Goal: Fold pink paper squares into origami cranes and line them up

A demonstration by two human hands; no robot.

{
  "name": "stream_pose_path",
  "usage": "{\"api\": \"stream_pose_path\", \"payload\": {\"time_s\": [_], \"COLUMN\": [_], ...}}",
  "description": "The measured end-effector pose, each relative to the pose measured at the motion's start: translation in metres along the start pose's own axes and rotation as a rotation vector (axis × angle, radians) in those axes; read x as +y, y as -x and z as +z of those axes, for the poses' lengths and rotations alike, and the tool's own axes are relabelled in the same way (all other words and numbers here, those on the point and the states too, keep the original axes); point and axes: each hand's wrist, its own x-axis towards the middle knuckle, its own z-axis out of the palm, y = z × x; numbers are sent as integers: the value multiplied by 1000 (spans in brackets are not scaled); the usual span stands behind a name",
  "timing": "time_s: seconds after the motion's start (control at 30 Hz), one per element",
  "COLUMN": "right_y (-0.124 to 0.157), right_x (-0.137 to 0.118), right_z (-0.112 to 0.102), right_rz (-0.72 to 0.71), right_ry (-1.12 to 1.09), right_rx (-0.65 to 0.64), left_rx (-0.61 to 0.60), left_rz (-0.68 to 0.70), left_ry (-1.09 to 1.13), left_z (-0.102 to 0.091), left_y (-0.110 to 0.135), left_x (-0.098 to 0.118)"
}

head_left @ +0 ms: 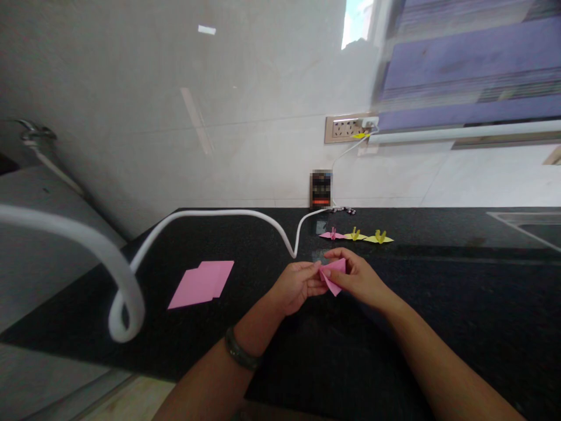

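Observation:
Between my two hands, just above the dark counter, is a partly folded piece of pink origami paper (335, 278). My left hand (298, 285) pinches its left corner between thumb and fingers. My right hand (354, 273) grips its right side, the thumb lying across the front and the fingers behind. Beyond my hands stand a pink paper crane (333, 234) and two yellow-green paper cranes, one in the middle (355, 235) and one at the right (380, 237), side by side in a row.
Flat pink paper sheets (201, 285) overlap on the counter (263, 362) at the left. A thick white cable (210, 213) loops across the left side and up close to the camera. A phone-like device (321, 188) leans on the wall below a socket (346, 128). A sink edge (526, 225) shows far right.

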Motion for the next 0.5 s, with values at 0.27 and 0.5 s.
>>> {"api": "stream_pose_path", "payload": {"time_s": [0.27, 0.5], "right_y": [2, 1], "right_x": [-2, 0], "right_z": [2, 3], "right_rz": [25, 23], "right_ry": [-48, 4], "right_rx": [-56, -54], "left_rx": [-16, 30], "left_rz": [35, -2], "left_ry": [2, -34], "left_z": [3, 2], "left_y": [0, -1], "left_x": [-1, -3]}}
